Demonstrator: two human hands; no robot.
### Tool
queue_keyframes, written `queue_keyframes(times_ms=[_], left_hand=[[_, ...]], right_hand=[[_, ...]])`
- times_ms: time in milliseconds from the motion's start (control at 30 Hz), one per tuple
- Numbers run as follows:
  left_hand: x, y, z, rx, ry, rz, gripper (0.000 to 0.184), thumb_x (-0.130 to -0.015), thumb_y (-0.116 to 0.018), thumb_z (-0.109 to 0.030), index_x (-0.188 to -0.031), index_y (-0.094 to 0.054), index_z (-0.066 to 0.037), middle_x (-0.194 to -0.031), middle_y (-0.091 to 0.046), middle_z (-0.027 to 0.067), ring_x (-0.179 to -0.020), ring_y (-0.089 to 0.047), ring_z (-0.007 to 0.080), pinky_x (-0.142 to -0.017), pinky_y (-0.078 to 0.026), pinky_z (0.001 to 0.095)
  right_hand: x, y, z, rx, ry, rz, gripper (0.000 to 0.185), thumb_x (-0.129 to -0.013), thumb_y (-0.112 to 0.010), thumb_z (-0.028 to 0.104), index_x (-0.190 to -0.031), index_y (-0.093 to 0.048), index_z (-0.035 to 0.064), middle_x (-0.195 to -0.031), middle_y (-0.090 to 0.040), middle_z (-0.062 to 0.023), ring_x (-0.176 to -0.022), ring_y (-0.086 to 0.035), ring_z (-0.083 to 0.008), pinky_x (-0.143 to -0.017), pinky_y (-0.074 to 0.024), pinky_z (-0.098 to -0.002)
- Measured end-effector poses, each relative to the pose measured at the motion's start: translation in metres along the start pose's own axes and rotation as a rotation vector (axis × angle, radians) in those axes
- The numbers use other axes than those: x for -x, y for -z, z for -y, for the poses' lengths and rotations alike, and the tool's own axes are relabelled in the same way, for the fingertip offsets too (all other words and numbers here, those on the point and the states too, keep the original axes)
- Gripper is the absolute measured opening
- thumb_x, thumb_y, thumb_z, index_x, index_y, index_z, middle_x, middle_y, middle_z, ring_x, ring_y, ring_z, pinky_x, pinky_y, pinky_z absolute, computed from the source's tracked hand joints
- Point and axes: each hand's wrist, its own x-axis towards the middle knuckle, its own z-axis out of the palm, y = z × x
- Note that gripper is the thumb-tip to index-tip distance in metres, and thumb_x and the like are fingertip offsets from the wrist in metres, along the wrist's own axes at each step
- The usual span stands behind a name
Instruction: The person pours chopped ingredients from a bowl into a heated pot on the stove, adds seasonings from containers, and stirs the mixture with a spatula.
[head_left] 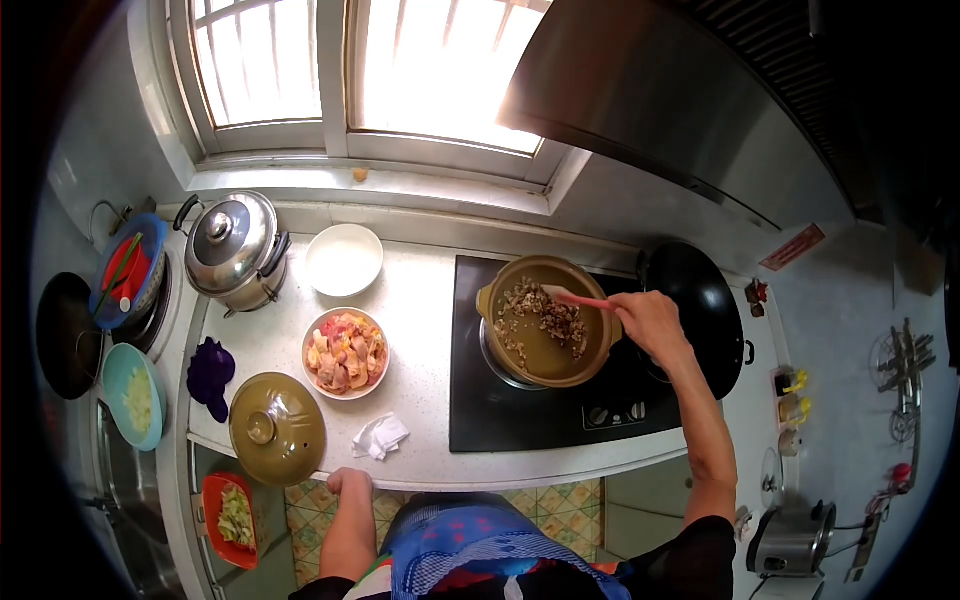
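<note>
The right hand [650,324] was closed round a spatula [582,299], its blade in the chopped food [562,326] inside the pot [550,367] — stirring, apparently, the next stroke calling for a low sweep. The left hand [349,482] was at the counter's [425,300] edge, its grip unclear.

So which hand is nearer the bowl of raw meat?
Left. Your left hand is at the counter edge, nearer you than the bowl; your right hand is off to its right, holding the spatula over the pot.
</note>
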Motion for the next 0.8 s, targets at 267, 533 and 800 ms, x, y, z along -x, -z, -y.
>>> queue_keyframes(times_ms=[267, 533, 800], left_hand=[[-0.015, -0.002, -0.005, -0.084, -0.023, 0.075, 0.03, -0.075, -0.065, -0.021, -0.105, -0.068, -0.02, -0.105, -0.063, -0.0068, -0.094, -0.056, 0.0062, -0.074, -0.049, 0.0344], [-0.032, -0.002, -0.004, -0.3, -0.148, 0.086, 0.029, -0.068, -0.069, -0.024, -0.097, -0.07, -0.021, -0.101, -0.065, -0.0055, -0.085, -0.056, 0.0077, -0.071, -0.049, 0.0325], [-0.032, -0.004, -0.005, -0.11, -0.032, 0.065, 0.027, -0.072, -0.065, -0.023, -0.098, -0.069, -0.021, -0.099, -0.064, -0.006, -0.087, -0.057, 0.0087, -0.073, -0.049, 0.034]], right_hand=[[0.011, -0.03, -0.038, -0.047, -0.113, 0.07, 0.02, -0.083, -0.057, 0.02, -0.096, -0.069, 0.0109, -0.081, -0.067, -0.0118, -0.077, -0.064, -0.0294, -0.071, -0.0506, -0.0386], [0.005, -0.037, -0.02, -0.113, 0.017, -0.169, 0.018, -0.082, -0.056, 0.019, -0.094, -0.067, 0.012, -0.075, -0.065, -0.0095, -0.071, -0.063, -0.0288, -0.065, -0.0507, -0.0405], [0.018, -0.038, 0.007, -0.126, 0.229, -0.091, 0.024, -0.077, -0.056, 0.004, -0.094, -0.069, 0.0145, -0.079, -0.063, -0.0075, -0.072, -0.063, -0.0277, -0.064, -0.0508, -0.0387]])
